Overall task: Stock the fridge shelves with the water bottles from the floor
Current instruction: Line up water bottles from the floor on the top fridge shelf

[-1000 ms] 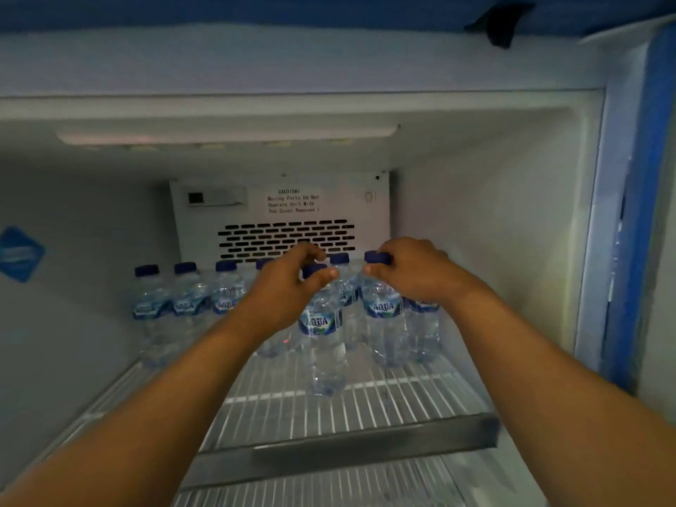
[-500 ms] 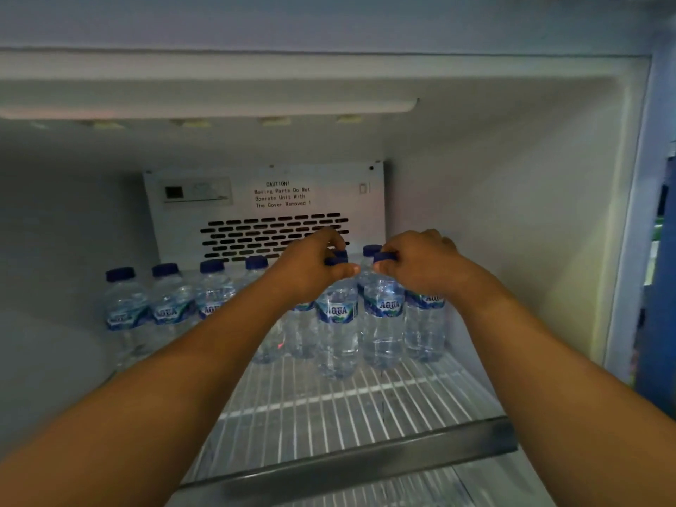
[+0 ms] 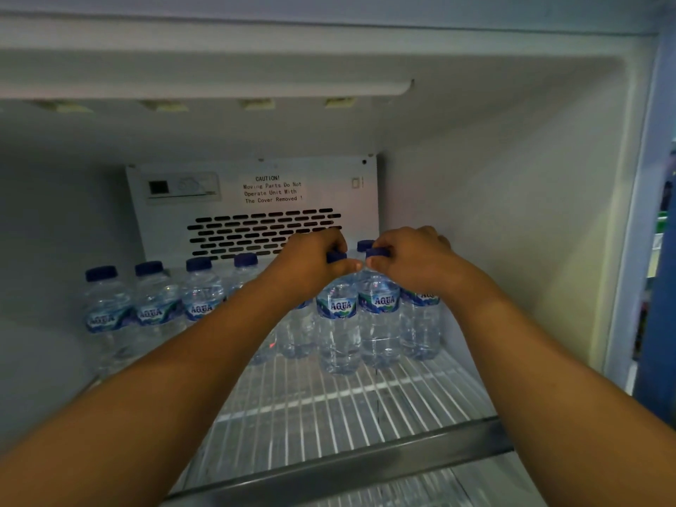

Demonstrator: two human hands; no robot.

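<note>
Head view: looked straight into the fridge (image 3: 512, 221).
Left hand (image 3: 311, 265): fingers were curled round the blue cap of the left bottle (image 3: 338, 323), gripping it.
Right hand (image 3: 413, 261): same deal, curled on the cap of the right bottle (image 3: 378, 316).
Both bottles: stood upright on the wire shelf (image 3: 329, 408), touching side by side (labels facing out), near the right wall.
Back row of bottles (image 3: 153, 309): lined up below the vent panel (image 3: 256, 214).
</note>
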